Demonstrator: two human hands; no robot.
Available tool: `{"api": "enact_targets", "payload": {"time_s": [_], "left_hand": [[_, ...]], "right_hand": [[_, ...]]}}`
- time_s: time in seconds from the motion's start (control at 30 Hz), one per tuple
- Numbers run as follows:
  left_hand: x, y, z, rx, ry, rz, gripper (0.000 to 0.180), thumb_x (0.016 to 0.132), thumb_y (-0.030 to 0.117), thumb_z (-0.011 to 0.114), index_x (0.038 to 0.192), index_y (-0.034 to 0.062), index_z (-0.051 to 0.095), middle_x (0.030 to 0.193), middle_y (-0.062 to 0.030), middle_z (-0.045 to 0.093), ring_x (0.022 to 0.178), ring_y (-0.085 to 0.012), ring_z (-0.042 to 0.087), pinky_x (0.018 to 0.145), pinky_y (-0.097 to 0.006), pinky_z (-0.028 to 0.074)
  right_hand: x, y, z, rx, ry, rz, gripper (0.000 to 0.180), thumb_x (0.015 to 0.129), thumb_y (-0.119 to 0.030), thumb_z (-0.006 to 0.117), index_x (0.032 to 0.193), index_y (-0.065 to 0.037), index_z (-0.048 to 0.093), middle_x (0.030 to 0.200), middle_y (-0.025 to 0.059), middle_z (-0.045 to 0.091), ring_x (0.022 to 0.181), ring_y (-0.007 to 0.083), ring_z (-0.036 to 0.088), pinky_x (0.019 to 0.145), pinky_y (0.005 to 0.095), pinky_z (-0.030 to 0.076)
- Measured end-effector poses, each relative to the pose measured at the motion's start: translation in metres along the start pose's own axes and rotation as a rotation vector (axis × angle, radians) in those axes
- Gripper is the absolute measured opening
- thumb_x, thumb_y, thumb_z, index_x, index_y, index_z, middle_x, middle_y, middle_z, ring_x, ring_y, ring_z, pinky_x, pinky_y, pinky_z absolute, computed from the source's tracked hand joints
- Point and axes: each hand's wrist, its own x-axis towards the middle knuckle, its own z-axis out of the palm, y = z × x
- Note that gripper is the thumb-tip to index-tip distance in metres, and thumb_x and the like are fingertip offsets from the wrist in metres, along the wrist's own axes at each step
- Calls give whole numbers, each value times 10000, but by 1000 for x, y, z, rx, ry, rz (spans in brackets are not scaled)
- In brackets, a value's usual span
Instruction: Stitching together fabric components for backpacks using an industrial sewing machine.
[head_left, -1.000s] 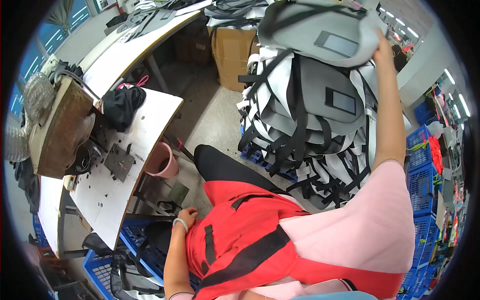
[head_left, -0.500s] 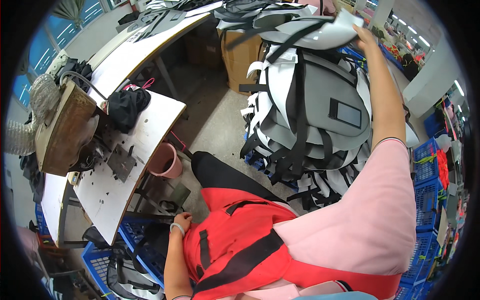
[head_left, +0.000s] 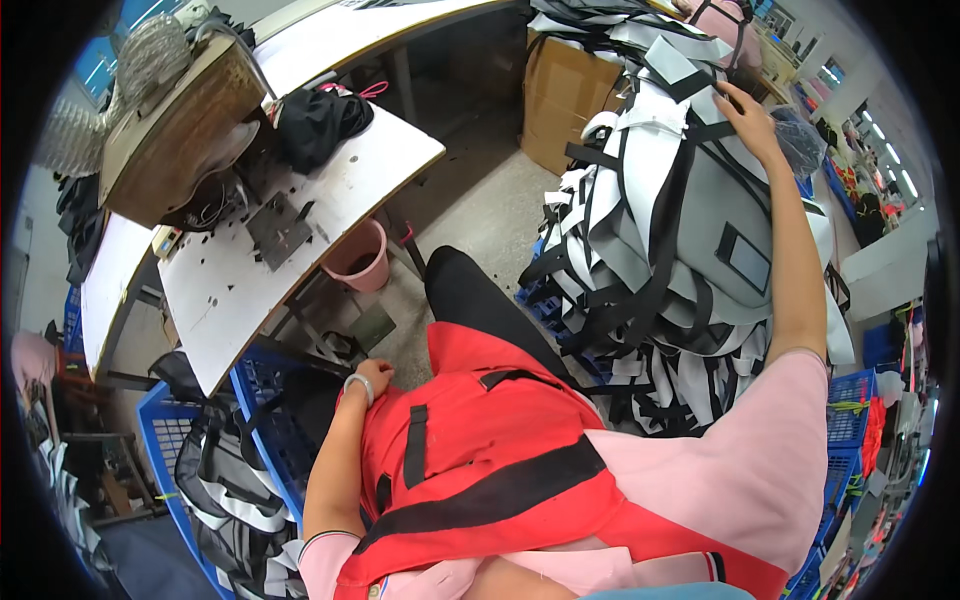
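My right hand [head_left: 748, 118] rests flat, fingers apart, on top of a tall stack of grey bag panels with black straps [head_left: 690, 230] at my right. My left hand [head_left: 376, 378] grips the edge of a red bag piece with black straps [head_left: 480, 470] that lies across my lap. A black trouser leg [head_left: 470, 300] shows beyond the red piece.
A white worktable [head_left: 300, 240] with a sewing machine [head_left: 180, 130] and a black cloth bundle [head_left: 318, 118] stands at my left. A pink bucket [head_left: 356, 258] sits under it. A blue crate [head_left: 250, 440] with grey pieces is lower left. A cardboard box [head_left: 562, 100] stands behind.
My right arm has come down: the grey bag piece it held up a second ago now lies on top of the stack, with the hand pressing on it. The left hand stays put.
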Motion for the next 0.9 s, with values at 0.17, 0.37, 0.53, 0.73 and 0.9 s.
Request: {"api": "enact_targets", "payload": {"time_s": [0.17,0.37,0.53,0.73,0.9], "left_hand": [[-8,-7,5,-236,151,68,227,831,156,637,996,7,683,828,-111,697,703,-163,646,679,-304,522],[-20,-8,-3,-248,460,366,230,830,229,618,916,22,672,744,-139,653,644,-216,619,604,-347,489],[-51,-3,-21,-365,608,249,202,827,187,625,968,62,698,885,-136,703,806,-228,674,740,-332,515],[-76,-17,-36,-1431,600,163,200,890,66,548,1037,-28,645,917,-93,665,774,-164,654,680,-273,539],[-70,-24,-42,-1603,680,165,226,868,15,525,1063,-28,629,953,-105,652,754,-178,654,655,-290,548]], "right_hand": [[-52,3,75,-64,-442,206,646,924,-537,397,1371,-72,432,1318,215,510,1250,352,461,1028,423,362],[-53,100,154,-668,-453,-194,498,979,-383,360,1285,-9,481,1282,249,509,1167,386,505,970,442,414],[1,89,88,-230,-307,55,467,871,-155,532,1320,-31,500,1291,202,545,1176,378,519,1030,407,372],[2,-163,11,23,197,-259,363,918,-154,523,1274,-93,561,1184,116,615,1087,267,572,944,355,417],[-113,-368,119,306,-351,-822,393,792,1,569,1177,-76,597,1206,122,573,1159,290,503,1011,357,365]]}}
